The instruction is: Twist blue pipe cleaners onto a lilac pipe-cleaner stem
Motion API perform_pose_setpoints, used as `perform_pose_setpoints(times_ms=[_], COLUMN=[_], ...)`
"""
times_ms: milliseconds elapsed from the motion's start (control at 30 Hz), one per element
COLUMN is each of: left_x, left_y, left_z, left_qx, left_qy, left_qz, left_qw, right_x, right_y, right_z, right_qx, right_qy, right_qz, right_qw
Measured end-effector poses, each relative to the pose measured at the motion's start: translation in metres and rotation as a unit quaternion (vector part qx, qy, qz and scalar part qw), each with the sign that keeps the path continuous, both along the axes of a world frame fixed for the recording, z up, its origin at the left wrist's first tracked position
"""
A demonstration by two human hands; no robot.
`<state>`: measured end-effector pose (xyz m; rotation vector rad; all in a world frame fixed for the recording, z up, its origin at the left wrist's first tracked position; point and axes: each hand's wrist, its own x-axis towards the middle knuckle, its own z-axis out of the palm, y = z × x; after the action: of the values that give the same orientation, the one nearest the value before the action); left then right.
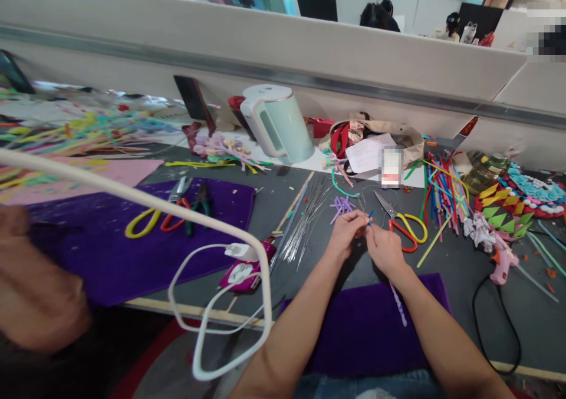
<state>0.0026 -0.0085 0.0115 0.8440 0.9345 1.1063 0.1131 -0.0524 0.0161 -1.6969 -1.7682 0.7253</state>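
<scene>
My left hand (348, 231) and my right hand (385, 248) meet above the dark worktop, fingers closed in a pinch. Between their fingertips shows a short, thin blue strip (370, 216); its exact kind is too small to make out. A pale lilac twisted strip (400, 307) hangs below my right wrist, its upper end hidden. Just beyond my left hand lies a small pile of purple pieces (342, 208). Scissors with one red and one yellow handle (407, 229) rest close to my right hand. Beneath my forearms is a purple cloth (367, 328).
Thin wires (305, 222) lie to the left, beside a magenta power strip (245, 269) with a looped white cable. A pale green kettle (283, 125) stands behind. Coloured sticks (444, 190) and a pink glue gun (503, 264) are at right. Another person's arm (38, 281) is at far left.
</scene>
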Motion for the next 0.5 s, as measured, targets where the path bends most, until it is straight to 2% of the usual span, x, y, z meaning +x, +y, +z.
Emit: perform_pose_setpoints(times_ms=[33,67,100,167,233,267,300,333,400,433,500], left_x=[-0.001,-0.002,-0.003,-0.004,-0.005,-0.005,-0.005,-0.004,-0.004,-0.004,-0.003], left_y=[0.001,0.001,0.001,0.002,0.002,0.002,0.002,0.002,0.001,0.001,0.001], left_z=[0.0,0.0,0.0,-0.001,-0.001,0.0,0.0,0.0,0.001,0.001,0.001], left_qx=[-0.012,-0.024,-0.034,-0.045,-0.049,-0.05,-0.049,-0.048,-0.04,-0.033,-0.019], left_qy=[-0.017,-0.039,-0.063,-0.103,-0.122,-0.124,-0.122,-0.116,-0.098,-0.088,-0.067], left_qz=[-0.003,-0.008,-0.012,-0.02,-0.027,-0.031,-0.032,-0.033,-0.027,-0.022,-0.011], left_qw=[1.0,0.999,0.997,0.993,0.991,0.991,0.991,0.992,0.994,0.995,0.998], right_x=[0.001,0.002,0.003,0.007,0.011,0.013,0.013,0.013,0.01,0.008,0.004], right_y=[0.001,0.002,0.003,0.006,0.007,0.008,0.007,0.007,0.006,0.006,0.006], right_z=[0.001,0.002,0.003,0.003,0.004,0.004,0.004,0.004,0.003,0.003,0.001], right_qx=[-0.02,-0.051,-0.092,-0.182,-0.258,-0.285,-0.301,-0.308,-0.291,-0.269,-0.211], right_qy=[0.087,0.192,0.3,0.477,0.574,0.597,0.61,0.614,0.604,0.588,0.521], right_qz=[0.021,0.045,0.07,0.116,0.159,0.178,0.189,0.195,0.19,0.18,0.154], right_qw=[0.996,0.979,0.947,0.852,0.761,0.728,0.708,0.7,0.717,0.741,0.813])
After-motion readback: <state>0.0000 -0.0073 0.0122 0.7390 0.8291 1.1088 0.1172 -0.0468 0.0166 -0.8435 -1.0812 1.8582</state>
